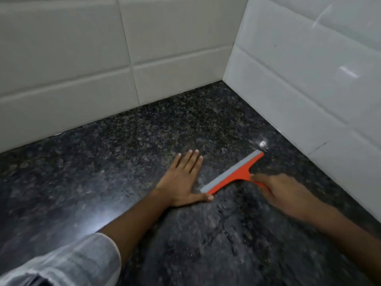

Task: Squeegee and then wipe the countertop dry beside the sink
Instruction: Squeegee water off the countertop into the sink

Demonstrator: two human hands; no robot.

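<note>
Landmark = wall corner [223, 79], where the grey-lit tiled wall [82, 58] meets the brighter white tiled wall [309, 69].

Surroundings: dark speckled granite countertop [123, 151] runs out from the corner toward the camera. Nothing stands between the corner and the tool, just bare stone. Small bright glint or droplet [262, 143] on the stone below the corner, just past the blade's far tip. Streaky sheen on the stone nearer the camera, looks wet, hard to confirm.

Squeegee [233, 176]: orange body, grey blade, lying on the counter well below the corner and slightly to its right, blade edge facing the corner side, set diagonally.

Left hand [183, 180]: flat on the stone, fingers straight and together, pointing toward the corner, holding nothing. Thumb tip sits just at the blade's near end; contact unclear. Striped sleeve [72, 263] bunched at the forearm, cut off at the bottom edge.

Right hand [282, 195]: motion-blurred, fingers wrapped over the orange handle, gripping it. Most of the handle is hidden under the hand; finger detail not readable. Right forearm runs out of frame at the lower right.

No sink or containers visible.
</note>
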